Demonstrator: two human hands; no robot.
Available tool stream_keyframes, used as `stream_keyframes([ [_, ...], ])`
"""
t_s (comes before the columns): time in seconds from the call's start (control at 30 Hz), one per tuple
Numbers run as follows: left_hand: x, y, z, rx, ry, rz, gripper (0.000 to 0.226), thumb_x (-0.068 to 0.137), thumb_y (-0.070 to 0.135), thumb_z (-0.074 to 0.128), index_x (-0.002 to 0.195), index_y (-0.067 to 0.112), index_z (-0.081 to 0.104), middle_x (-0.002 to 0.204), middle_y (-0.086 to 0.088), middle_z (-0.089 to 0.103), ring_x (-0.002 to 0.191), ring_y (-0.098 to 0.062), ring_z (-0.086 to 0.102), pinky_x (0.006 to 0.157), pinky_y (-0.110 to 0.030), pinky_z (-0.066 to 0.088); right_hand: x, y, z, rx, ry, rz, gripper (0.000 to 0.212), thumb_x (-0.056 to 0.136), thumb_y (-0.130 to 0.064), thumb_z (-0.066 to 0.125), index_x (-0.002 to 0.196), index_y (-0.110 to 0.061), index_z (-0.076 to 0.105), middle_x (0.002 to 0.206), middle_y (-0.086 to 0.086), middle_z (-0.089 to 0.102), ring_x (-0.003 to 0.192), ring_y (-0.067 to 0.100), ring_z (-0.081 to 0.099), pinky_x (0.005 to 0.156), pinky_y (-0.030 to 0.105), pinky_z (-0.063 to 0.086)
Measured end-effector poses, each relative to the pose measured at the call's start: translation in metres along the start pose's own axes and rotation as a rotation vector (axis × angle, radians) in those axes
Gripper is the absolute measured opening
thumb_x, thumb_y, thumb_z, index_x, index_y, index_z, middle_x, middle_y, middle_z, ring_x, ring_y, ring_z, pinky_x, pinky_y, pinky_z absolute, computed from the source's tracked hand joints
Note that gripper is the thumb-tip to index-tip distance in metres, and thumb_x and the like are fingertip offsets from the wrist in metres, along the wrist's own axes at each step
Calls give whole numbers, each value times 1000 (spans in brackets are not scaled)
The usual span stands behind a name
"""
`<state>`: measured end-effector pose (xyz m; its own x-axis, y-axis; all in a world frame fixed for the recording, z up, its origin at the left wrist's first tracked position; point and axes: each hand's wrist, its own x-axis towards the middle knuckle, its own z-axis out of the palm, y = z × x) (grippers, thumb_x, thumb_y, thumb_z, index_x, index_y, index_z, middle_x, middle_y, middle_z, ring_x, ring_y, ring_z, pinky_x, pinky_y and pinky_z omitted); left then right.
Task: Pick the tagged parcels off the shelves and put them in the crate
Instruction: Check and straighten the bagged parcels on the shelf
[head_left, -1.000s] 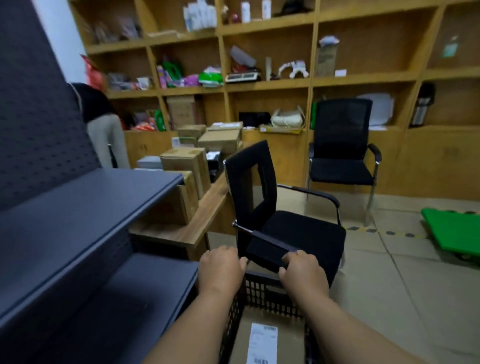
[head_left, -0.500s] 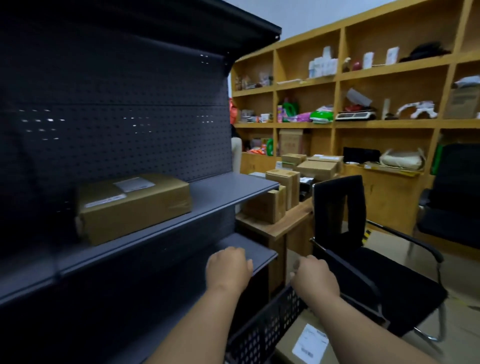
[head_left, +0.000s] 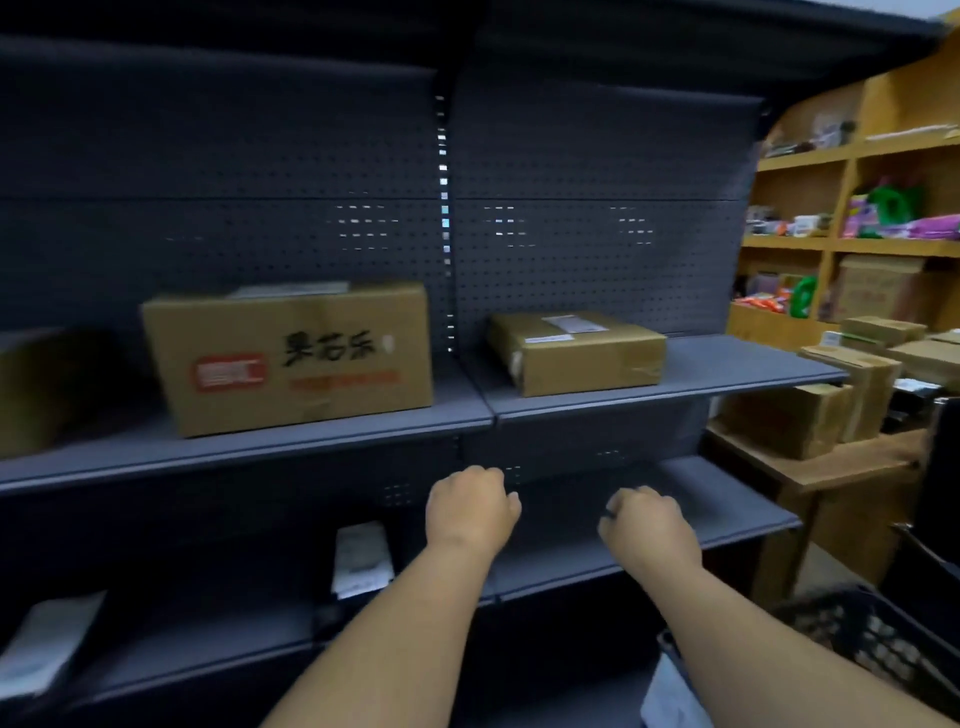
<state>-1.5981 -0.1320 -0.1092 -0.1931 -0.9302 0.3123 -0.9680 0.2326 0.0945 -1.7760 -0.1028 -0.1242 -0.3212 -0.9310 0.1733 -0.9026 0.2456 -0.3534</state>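
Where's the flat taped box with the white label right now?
Head view: the flat taped box sits on the right half of the upper grey shelf, right of the printed carton.

The shelf unit (head_left: 670, 376) is made of matt dark grey metal, backed by perforated panels (head_left: 597, 249). The large box (head_left: 291, 358) and the flat parcel (head_left: 582, 353) are of brown cardboard, the latter sealed with glossy tape. The side shelving (head_left: 831, 244) is of light wood.
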Motion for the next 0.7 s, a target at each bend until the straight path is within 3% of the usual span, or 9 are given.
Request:
stream_keyframes([
  [0.17, -64, -111, -37, 74, 17, -147, 34, 95, 39, 42, 105, 14, 61, 101, -4, 63, 90, -25, 61, 75, -35, 46, -52, -104, 26, 65, -38, -141, 29, 93, -25, 47, 118, -18, 60, 119, 2, 54, 110, 23, 46, 72, 30, 41],
  [0.3, -128, -197, -72, 150, 19, -246, 34, 94, 41, 41, 104, 15, 61, 99, -4, 64, 88, -23, 62, 73, -34, 47, -107, -188, 47, 103, -82, -226, 28, 93, -27, 47, 118, -19, 59, 119, 1, 53, 111, 23, 46, 75, 31, 45],
  [0.53, -243, -339, -139, 224, 52, -440, 33, 93, 42, 42, 98, 16, 62, 93, -3, 64, 83, -22, 62, 69, -33, 44, -212, -332, 77, 145, -140, -399, 27, 92, -28, 47, 114, -21, 61, 116, 1, 54, 110, 23, 46, 73, 31, 39],
  [0.7, -322, -424, -176, 275, 72, -595, 32, 93, 43, 43, 97, 16, 61, 92, -2, 63, 80, -21, 62, 67, -32, 46, -278, -423, 94, 205, -179, -506, 26, 91, -28, 49, 112, -22, 62, 113, 0, 54, 106, 22, 48, 76, 33, 44],
])
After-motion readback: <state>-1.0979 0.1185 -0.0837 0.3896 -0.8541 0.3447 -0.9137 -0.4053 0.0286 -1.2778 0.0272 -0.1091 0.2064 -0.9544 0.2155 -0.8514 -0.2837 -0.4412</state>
